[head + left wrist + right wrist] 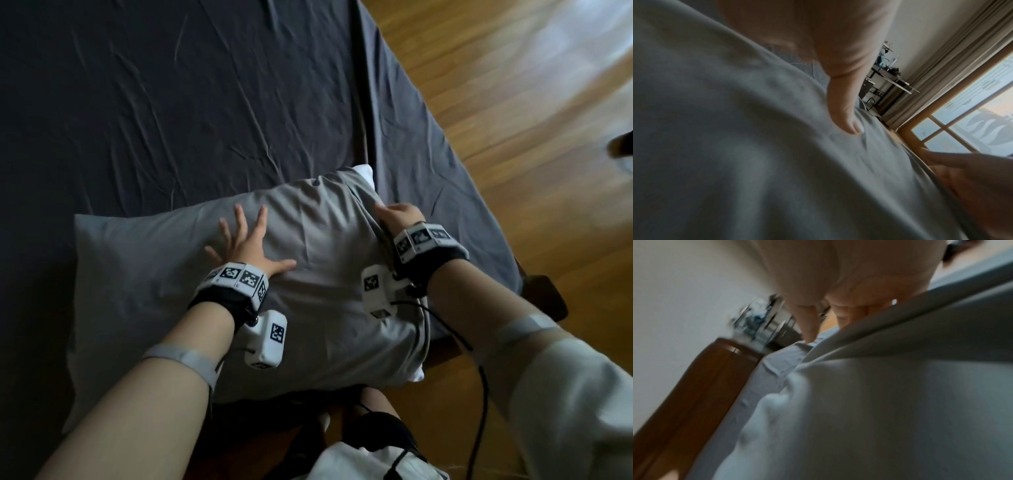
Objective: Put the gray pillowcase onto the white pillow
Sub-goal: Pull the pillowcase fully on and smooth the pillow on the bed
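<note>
The gray pillowcase [164, 301] is lying on the bed [144, 113] with the white pillow [363, 171] nearly all inside, corners peeking out beyond and nearer than the right hand [399, 214]. The left hand [246, 245] is pressing flat, fingers spread, while the right is pinching the open hem; past it, the bed edge is dropping to wooden floor [513, 102].

Dim interior. Daylight entered through the window [970, 123] and glared on the wooden floor [534, 58]. The right wrist view was heavily motion-blurred; both wrist views were soft close up, and straight edges bowed toward the frame margins.
</note>
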